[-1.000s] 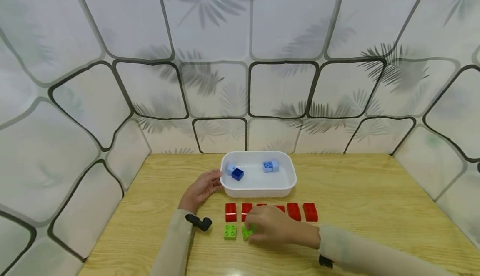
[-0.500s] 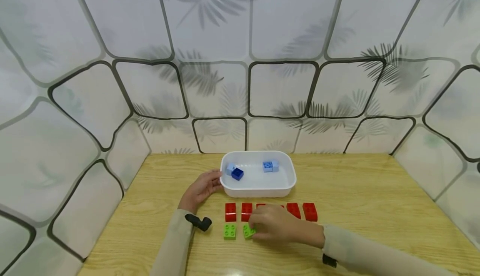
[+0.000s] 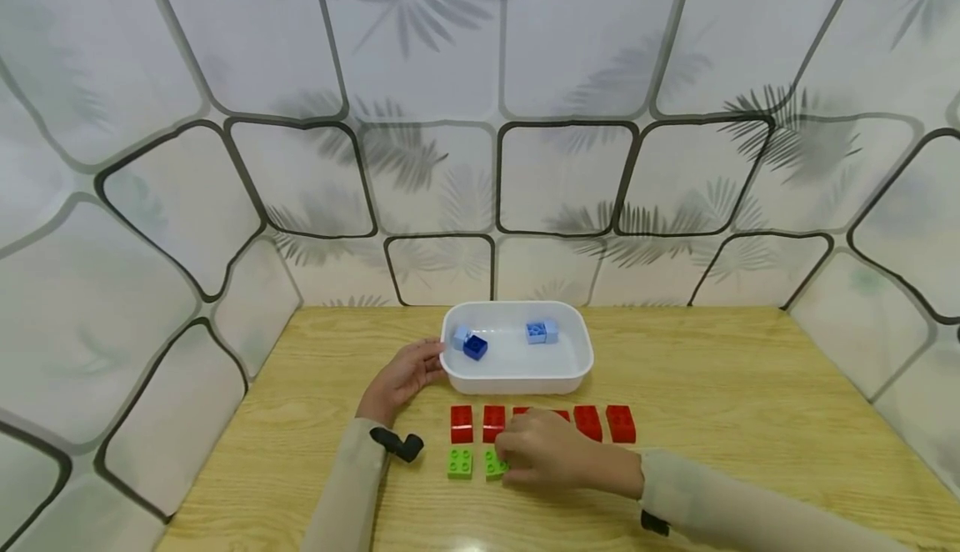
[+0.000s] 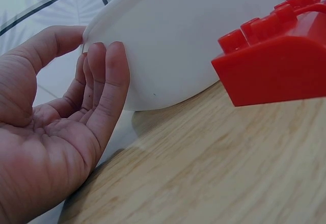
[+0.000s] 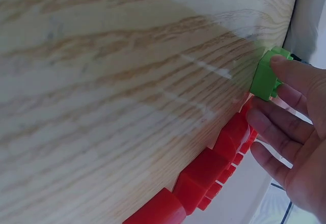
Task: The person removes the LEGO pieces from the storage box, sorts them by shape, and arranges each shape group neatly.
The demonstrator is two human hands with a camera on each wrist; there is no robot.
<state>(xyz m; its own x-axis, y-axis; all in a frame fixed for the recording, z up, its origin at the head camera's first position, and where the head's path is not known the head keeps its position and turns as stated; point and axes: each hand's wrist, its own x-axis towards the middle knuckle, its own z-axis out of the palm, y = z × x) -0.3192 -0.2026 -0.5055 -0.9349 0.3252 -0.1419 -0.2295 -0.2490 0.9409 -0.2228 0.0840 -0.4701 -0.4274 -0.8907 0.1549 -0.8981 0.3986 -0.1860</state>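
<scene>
One green brick (image 3: 492, 466) is being pinched by the right hand (image 3: 551, 449), just left of the knuckles, toward the counter (image 3: 712, 385) near edge, white bin (image 3: 517, 387) being touched by the relaxed left hand (image 3: 405, 377)

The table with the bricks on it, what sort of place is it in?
Probably a small booth: leaf-patterned walls on three sides, and a wooden table holding green bricks and a white tub.
</scene>
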